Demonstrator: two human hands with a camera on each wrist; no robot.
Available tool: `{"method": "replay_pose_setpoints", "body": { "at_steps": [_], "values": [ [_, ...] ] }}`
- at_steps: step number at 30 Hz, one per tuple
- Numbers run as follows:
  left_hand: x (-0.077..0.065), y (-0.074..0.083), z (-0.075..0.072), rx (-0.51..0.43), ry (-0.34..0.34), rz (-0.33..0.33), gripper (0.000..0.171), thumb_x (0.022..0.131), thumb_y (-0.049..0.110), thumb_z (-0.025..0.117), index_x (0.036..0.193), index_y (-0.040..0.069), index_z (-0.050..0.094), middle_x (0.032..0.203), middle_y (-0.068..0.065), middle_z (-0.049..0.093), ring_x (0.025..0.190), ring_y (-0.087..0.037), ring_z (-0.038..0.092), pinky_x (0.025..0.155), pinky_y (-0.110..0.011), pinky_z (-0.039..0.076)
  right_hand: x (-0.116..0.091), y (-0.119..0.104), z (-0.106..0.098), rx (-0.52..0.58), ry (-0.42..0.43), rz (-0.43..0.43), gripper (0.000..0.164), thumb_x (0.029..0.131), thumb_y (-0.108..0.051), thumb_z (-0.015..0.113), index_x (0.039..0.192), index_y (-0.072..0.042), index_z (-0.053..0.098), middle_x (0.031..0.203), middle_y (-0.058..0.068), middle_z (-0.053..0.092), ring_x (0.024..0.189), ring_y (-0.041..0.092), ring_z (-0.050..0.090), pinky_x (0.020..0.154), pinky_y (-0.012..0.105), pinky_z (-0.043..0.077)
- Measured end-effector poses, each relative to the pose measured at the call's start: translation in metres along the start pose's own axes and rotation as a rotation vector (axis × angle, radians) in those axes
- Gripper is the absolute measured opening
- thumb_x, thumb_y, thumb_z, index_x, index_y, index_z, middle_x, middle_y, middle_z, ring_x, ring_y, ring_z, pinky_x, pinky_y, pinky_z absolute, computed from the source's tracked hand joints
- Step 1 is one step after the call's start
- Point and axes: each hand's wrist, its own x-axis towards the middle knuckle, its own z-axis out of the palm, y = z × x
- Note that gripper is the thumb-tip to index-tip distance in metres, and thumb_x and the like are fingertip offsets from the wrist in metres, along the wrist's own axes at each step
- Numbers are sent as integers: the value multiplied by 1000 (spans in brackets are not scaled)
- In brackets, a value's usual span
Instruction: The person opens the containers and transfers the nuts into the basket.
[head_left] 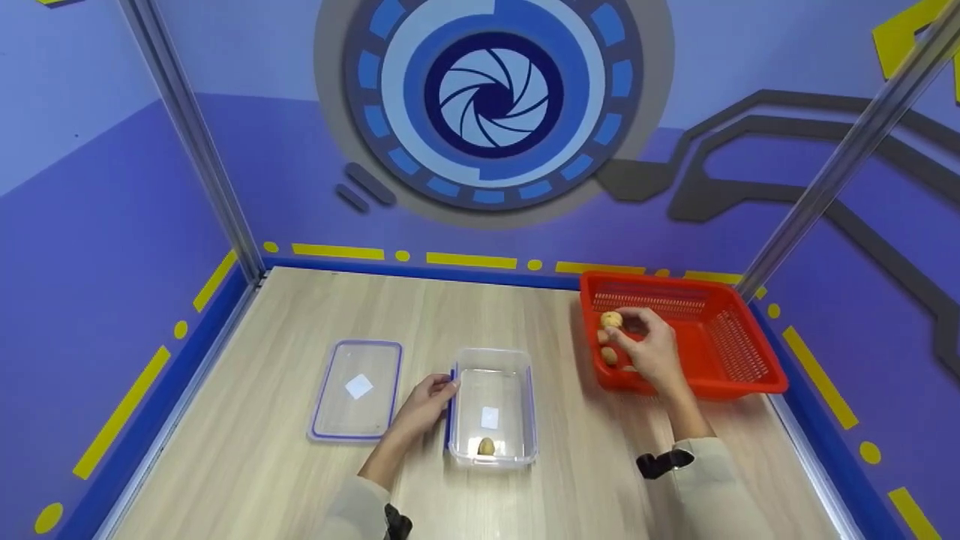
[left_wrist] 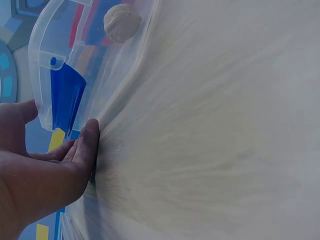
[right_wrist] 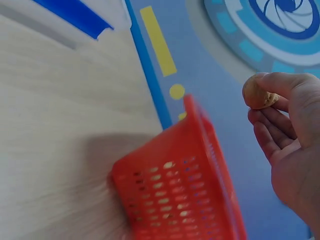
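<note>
Over the left part of the red basket (head_left: 739,319), my right hand (head_left: 651,351) pinches a walnut (head_left: 611,319) between thumb and fingertips. The right wrist view shows this walnut (right_wrist: 256,93) raised above the basket's rim. Beneath the hand, another walnut (head_left: 609,356) lies in the basket, partly covered from view. My left hand (head_left: 424,405) holds the left side of a clear plastic container (head_left: 517,360), thumb at its rim and fingers low by the blue latch (left_wrist: 66,95). A single walnut (head_left: 486,447) rests at the container's near end.
Left of my left hand, a clear lid (head_left: 356,416) with a blue-purple edge lies flat on the wooden table (head_left: 247,450). Behind the table rises a printed blue-purple wall (head_left: 285,165), and metal posts (head_left: 196,142) stand at its corners. The basket sits close to the right wall.
</note>
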Motion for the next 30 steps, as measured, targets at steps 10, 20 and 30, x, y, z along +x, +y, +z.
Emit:
{"method": "replay_pose_setpoints", "body": {
  "at_steps": [10,20,30],
  "values": [
    [2,-1,1,-39,-9,-5,58,101,34,57,139,-9,44,130,-23,56,115,-33,58,95,-42,52,-4,25,-1,-38,47,77,41,84,-29,81,117,-8,66,109,9,69,101,24,64,88,34,54],
    [-19,34,0,-35,-36,5,52,103,23,54,137,-15,42,128,-27,56,117,-40,57,98,-47,50,-5,35,5,-81,28,126,38,85,-22,81,116,-7,66,106,10,69,98,22,65,78,15,52],
    [-2,8,1,-63,-26,-1,54,103,30,55,137,-10,44,127,-22,58,114,-33,59,95,-42,52,-5,37,10,-233,-40,116,35,85,-17,80,114,-4,66,106,12,67,97,26,65,86,43,56]
  ]
}}
